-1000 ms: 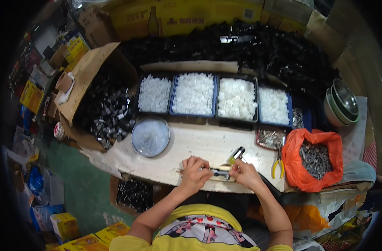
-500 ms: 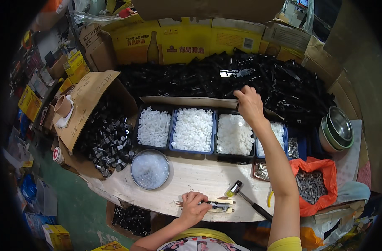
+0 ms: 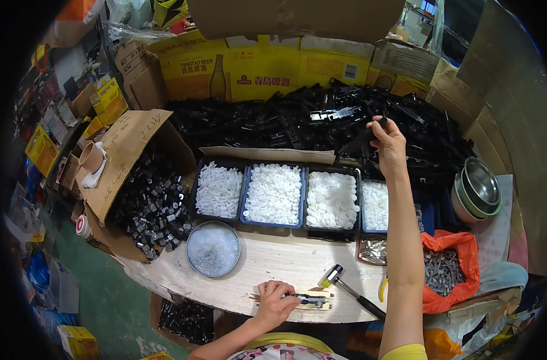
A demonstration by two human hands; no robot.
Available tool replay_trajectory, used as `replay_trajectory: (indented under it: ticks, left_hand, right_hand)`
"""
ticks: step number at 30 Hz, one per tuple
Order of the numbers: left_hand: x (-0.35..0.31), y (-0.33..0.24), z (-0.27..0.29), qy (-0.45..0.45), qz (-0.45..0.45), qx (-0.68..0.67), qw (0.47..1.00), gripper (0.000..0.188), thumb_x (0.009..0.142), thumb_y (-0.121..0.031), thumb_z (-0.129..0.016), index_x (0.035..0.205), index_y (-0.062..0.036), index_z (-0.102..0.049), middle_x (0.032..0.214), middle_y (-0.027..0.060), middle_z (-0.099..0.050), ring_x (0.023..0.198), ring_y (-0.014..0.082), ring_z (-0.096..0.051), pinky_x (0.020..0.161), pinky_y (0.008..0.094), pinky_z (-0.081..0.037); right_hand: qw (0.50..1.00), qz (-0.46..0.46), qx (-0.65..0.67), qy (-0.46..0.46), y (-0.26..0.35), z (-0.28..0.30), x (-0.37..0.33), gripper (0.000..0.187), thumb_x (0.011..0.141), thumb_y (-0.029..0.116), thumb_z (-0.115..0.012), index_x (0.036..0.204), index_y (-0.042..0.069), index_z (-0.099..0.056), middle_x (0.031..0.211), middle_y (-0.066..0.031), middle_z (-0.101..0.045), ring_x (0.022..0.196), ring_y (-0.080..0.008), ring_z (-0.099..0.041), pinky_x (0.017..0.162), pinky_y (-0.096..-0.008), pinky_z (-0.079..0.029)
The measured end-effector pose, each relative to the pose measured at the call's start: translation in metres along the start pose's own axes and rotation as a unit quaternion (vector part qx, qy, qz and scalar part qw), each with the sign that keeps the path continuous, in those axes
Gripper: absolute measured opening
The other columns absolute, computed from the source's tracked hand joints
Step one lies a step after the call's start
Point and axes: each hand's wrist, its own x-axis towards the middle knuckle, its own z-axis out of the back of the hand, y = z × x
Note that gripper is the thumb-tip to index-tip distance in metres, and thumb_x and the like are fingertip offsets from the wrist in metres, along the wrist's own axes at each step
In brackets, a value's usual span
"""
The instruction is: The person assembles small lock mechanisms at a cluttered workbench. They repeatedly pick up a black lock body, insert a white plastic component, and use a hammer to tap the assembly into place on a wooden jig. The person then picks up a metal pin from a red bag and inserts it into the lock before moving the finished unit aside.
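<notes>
My left hand (image 3: 274,303) rests near the table's front edge, its fingers bent over one end of a pale block fixture (image 3: 326,296). A slim dark-and-metal assembly (image 3: 309,298) lies on this fixture, and the fingertips press on its left end. My right arm stretches far forward. My right hand (image 3: 390,147) is at the front of a heap of long black parts (image 3: 255,123), thumb and fingers pinched on one black part (image 3: 364,141); its outline blends into the heap. A hammer (image 3: 351,291) with a yellowish-clear face lies right of the fixture.
Bins of white plastic pieces (image 3: 273,195) stand in a row mid-table. Left are a round metal dish (image 3: 213,249) and a carton of black-and-silver pieces (image 3: 153,210). Right are an orange bag of grey metal parts (image 3: 444,270), stacked bowls (image 3: 480,186) and a small tray of metal pins (image 3: 374,251).
My right hand has moved right over the black heap, and its fingers now pinch a black part. My left hand stays on the fixture. The whole view has shifted slightly.
</notes>
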Motion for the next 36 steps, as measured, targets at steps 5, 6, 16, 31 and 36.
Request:
replay_trajectory:
  ticks: [5,6,16,31,36]
  left_hand:
    - [0.004,-0.002,0.008,-0.035,0.023,-0.021,0.999,0.018,0.066,-0.017,-0.072,0.081,-0.0103,-0.065,0.089,0.0042,-0.055,0.087,0.0225,-0.047,0.078,0.0368,-0.028]
    - [0.01,-0.002,0.011,-0.07,0.018,-0.015,0.997,0.026,0.064,-0.016,-0.074,0.088,-0.0094,-0.065,0.092,0.0057,-0.056,0.085,0.0229,-0.048,0.077,0.0364,-0.03]
    - [0.014,-0.018,0.02,-0.054,-0.04,0.0,0.998,0.037,0.066,-0.01,-0.072,0.101,-0.0024,-0.06,0.095,0.0063,-0.061,0.085,0.0201,-0.053,0.077,0.0356,-0.033]
    - [0.002,-0.003,0.016,0.064,-0.102,0.132,0.984,0.031,0.064,-0.008,-0.068,0.094,-0.0096,-0.063,0.094,-0.0013,-0.061,0.087,0.019,-0.05,0.079,0.0396,-0.03]
    - [-0.001,0.002,0.016,0.086,-0.112,0.128,0.982,0.032,0.066,-0.003,-0.06,0.097,-0.0091,-0.062,0.095,0.0015,-0.057,0.09,0.0196,-0.048,0.08,0.0399,-0.03]
  right_hand:
    - [0.993,-0.092,0.071,0.028,-0.005,-0.013,-0.076,0.017,0.076,0.004,-0.067,0.086,0.003,-0.053,0.077,-0.0048,-0.06,0.061,-0.0091,-0.054,0.057,-0.0221,-0.045]
    - [0.993,-0.111,0.038,0.028,-0.009,-0.017,-0.1,0.017,0.075,0.003,-0.068,0.084,0.002,-0.054,0.077,-0.0051,-0.06,0.061,-0.0093,-0.054,0.057,-0.0221,-0.045]
    - [0.947,-0.311,0.074,-0.002,-0.02,-0.041,-0.297,0.014,0.079,0.007,-0.067,0.084,0.001,-0.056,0.082,-0.005,-0.06,0.068,-0.0083,-0.055,0.064,-0.0195,-0.044]
    - [0.877,0.003,-0.48,0.03,-0.05,0.044,-0.32,0.011,0.078,0.011,-0.064,0.083,0.004,-0.057,0.084,-0.0089,-0.053,0.077,-0.024,-0.049,0.067,-0.0355,-0.037]
    - [0.803,0.018,-0.59,0.083,-0.052,0.032,-0.329,0.019,0.076,0.014,-0.065,0.092,0.006,-0.057,0.088,-0.0083,-0.053,0.083,-0.0267,-0.048,0.072,-0.0387,-0.032]
